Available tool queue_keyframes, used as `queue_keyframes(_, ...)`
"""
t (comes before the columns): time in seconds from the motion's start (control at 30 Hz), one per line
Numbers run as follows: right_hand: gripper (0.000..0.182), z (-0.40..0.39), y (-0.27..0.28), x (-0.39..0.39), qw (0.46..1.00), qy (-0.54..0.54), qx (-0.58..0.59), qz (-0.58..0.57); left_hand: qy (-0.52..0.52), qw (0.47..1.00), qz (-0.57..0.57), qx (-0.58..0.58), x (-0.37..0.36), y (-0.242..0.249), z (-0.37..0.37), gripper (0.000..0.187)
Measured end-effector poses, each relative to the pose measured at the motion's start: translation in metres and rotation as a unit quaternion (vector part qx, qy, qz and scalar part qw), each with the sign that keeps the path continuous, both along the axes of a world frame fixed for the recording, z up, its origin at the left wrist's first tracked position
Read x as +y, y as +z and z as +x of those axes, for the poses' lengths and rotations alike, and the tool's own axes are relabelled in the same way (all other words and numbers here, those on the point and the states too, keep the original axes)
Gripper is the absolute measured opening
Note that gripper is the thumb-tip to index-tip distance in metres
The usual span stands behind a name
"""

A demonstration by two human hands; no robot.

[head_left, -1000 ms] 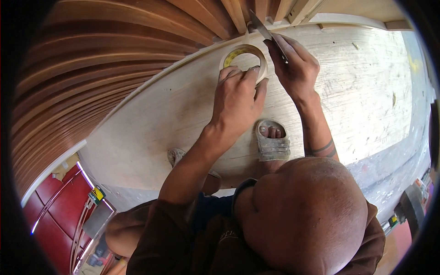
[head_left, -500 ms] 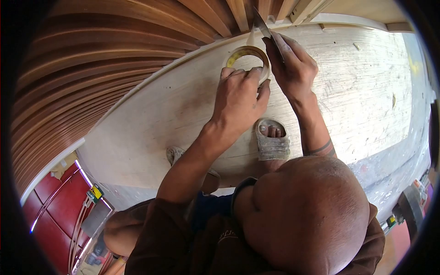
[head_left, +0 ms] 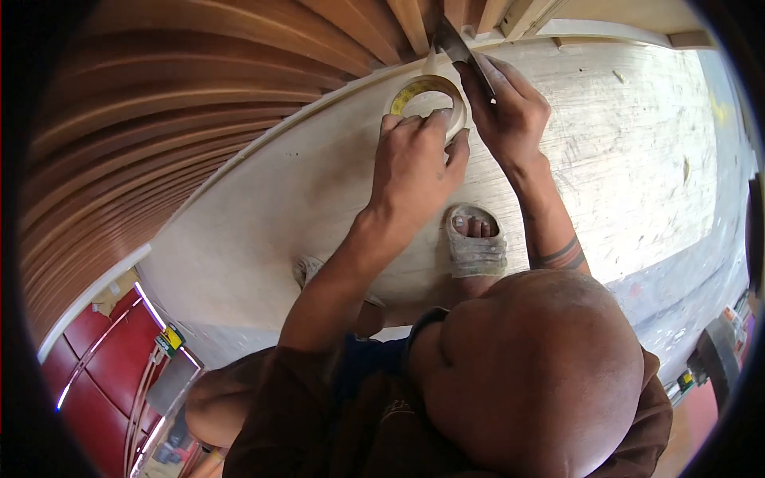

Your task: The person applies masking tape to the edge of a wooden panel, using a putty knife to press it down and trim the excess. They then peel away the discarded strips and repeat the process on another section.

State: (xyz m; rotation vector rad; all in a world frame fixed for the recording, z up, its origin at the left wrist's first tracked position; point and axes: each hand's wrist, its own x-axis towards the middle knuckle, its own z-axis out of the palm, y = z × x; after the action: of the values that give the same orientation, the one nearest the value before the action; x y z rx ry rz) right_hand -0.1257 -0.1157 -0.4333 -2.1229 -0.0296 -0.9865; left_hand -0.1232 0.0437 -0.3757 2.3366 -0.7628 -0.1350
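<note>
My left hand (head_left: 414,159) grips the lower edge of a roll of masking tape (head_left: 410,92), fingers curled over its rim. A strip of tape (head_left: 430,62) runs up from the roll to the foot of the wooden slats (head_left: 351,32). Closed round a metal blade tool (head_left: 462,52), my right hand (head_left: 514,111) is just right of the roll. The blade points up and left, its tip at the slats beside the strip. Part of the tool is hidden by my right fingers.
Below lies a pale, stained wooden board (head_left: 621,159), with a sandalled foot (head_left: 476,239) on it and another partly hidden by my left forearm. Red panels (head_left: 111,366) stand at lower left. A dark object (head_left: 717,354) is at lower right.
The blade has tilted further left, its tip now lower and nearer the tape strip. Both hands and the roll have shifted only slightly.
</note>
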Motion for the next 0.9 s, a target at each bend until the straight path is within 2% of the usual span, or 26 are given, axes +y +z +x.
queue_keyframes(0.1, 0.031, -0.002, 0.0, -0.003, 1.0, 0.0, 0.012, 0.01, -0.034, 0.999, 0.041, 0.007, -0.005, 0.001, 0.0, 0.016)
queue_keyframes(0.17, 0.037, -0.004, -0.003, -0.007, 0.999, 0.019, 0.032, 0.035, -0.033, 0.999, 0.041, 0.015, -0.007, -0.001, 0.0, 0.017)
queue_keyframes(0.27, 0.037, -0.004, -0.009, -0.018, 0.999, 0.023, 0.015, 0.019, -0.037, 0.999, 0.014, -0.035, -0.007, -0.011, 0.0, 0.022)
queue_keyframes(0.3, 0.036, -0.009, -0.002, -0.019, 0.998, 0.027, 0.044, 0.039, -0.055, 0.998, 0.019, -0.033, -0.01, -0.004, -0.001, 0.022)
queue_keyframes(0.37, 0.033, -0.011, -0.004, -0.026, 0.997, 0.02, 0.045, 0.058, -0.03, 0.996, 0.079, -0.019, -0.014, 0.011, -0.001, 0.025)
queue_keyframes(0.53, 0.026, -0.013, -0.024, -0.038, 0.993, 0.051, 0.072, 0.077, -0.026, 0.99, 0.141, -0.015, -0.021, 0.017, -0.002, 0.024)
queue_keyframes(0.9, 0.023, -0.007, -0.027, -0.041, 0.993, 0.064, 0.044, 0.088, 0.028, 0.989, 0.125, 0.068, -0.033, 0.023, -0.004, 0.029)
